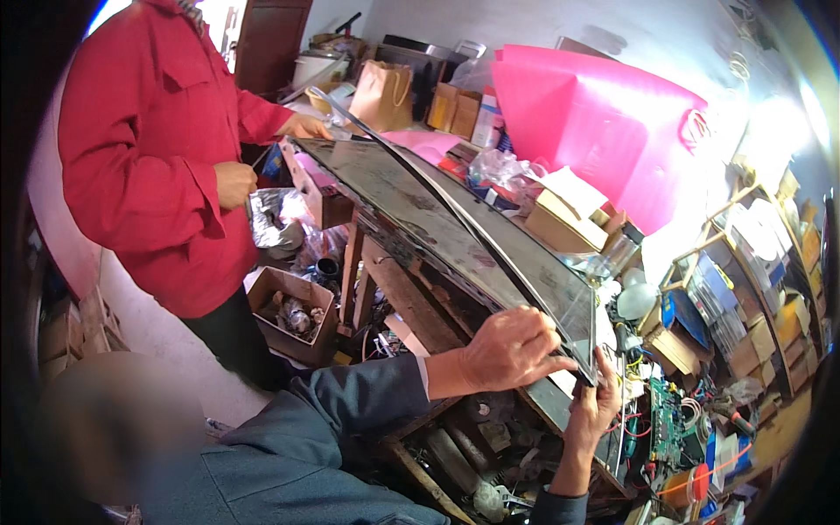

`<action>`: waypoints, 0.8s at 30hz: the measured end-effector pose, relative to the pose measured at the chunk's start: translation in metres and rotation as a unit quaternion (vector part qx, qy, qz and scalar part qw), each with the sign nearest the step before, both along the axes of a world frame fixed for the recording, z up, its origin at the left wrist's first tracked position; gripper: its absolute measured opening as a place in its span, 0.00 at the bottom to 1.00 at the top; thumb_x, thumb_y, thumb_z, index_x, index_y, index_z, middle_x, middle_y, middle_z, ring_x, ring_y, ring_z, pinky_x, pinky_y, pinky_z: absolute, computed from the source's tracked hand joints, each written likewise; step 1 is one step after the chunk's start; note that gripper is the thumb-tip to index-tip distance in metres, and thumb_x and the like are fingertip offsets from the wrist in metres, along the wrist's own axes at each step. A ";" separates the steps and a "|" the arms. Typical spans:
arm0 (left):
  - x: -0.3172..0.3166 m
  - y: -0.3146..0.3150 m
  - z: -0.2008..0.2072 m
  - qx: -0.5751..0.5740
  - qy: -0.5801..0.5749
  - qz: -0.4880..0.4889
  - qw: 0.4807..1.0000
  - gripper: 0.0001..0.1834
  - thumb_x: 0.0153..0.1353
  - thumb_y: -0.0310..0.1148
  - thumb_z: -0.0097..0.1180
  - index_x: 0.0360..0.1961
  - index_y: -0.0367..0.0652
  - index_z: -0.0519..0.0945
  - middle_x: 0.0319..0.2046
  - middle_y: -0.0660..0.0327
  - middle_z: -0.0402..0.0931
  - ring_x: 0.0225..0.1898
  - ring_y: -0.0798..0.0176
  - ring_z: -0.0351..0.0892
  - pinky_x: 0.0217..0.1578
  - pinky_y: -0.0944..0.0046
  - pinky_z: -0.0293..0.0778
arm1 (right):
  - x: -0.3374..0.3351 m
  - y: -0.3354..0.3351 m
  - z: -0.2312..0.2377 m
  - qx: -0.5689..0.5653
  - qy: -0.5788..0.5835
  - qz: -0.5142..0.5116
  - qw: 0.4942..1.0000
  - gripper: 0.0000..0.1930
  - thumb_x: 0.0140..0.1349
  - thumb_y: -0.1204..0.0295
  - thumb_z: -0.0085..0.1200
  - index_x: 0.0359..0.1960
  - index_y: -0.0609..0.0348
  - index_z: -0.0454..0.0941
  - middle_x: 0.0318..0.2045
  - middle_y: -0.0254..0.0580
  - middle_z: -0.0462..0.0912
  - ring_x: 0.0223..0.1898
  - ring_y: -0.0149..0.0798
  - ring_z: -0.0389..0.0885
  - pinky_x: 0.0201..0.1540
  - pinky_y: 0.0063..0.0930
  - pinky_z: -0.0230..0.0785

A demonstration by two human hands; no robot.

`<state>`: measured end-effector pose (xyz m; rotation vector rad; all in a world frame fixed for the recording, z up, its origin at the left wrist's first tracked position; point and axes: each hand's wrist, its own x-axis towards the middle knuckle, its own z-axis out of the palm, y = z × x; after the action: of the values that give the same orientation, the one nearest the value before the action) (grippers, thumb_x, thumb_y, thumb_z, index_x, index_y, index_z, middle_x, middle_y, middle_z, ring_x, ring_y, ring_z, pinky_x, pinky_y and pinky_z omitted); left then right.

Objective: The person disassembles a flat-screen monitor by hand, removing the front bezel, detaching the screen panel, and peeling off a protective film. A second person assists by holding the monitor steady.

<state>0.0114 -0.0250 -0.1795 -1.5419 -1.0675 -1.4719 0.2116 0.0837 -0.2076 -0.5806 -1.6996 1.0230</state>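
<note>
Neither of my hands shows. A large flat dark panel [411,188], like a screen with a smudged surface, lies across the bench. A long thin black and silver frame strip [437,188] bows above it, its far end raised. A person in a dark grey jacket [262,472], head blurred, works at the panel's near corner. That person's closed hand [512,350] is over the strip's near end; the other hand [597,404] grips the corner from the right side. A second person in a red jacket [153,157] rests a hand [304,127] at the panel's far end.
A cardboard box of parts [293,315] stands on the floor at left. Right of the panel are an open carton [567,219], a pink sheet [595,131], a green circuit board [667,420] and loose wires. A cluttered open drawer [472,446] is below the near corner.
</note>
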 end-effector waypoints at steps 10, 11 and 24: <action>0.009 -0.029 -0.051 -0.107 -0.028 -0.029 0.993 0.12 0.60 0.34 0.77 0.37 0.40 0.85 0.36 0.60 0.80 0.34 0.59 0.85 0.35 0.61 0.83 | 0.025 0.000 -0.014 0.000 -0.152 -0.032 0.988 0.23 0.74 0.81 0.55 0.70 0.66 0.76 0.24 0.21 0.68 0.24 0.18 0.60 0.28 0.19 0.51; 0.010 -0.032 -0.056 -0.104 -0.051 -0.045 0.992 0.12 0.60 0.34 0.76 0.37 0.40 0.85 0.36 0.60 0.81 0.34 0.59 0.85 0.36 0.61 0.83 | 0.027 0.001 -0.019 0.011 -0.161 -0.037 0.986 0.23 0.73 0.82 0.55 0.70 0.67 0.76 0.24 0.21 0.68 0.24 0.19 0.61 0.28 0.19 0.51; 0.023 -0.061 -0.060 -0.221 -0.173 -0.144 0.949 0.23 0.68 0.28 0.68 0.62 0.35 0.80 0.66 0.48 0.77 0.61 0.48 0.83 0.61 0.54 0.81 | 0.026 -0.026 -0.016 -0.222 0.013 -0.016 0.975 0.08 0.80 0.66 0.57 0.41 0.55 0.81 0.28 0.22 0.81 0.15 0.14 0.62 0.12 0.15 0.45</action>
<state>0.0342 -0.0858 -0.2393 -1.8511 -1.5066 -1.8420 0.2375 0.0579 -0.2238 -0.8719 -1.4364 1.3927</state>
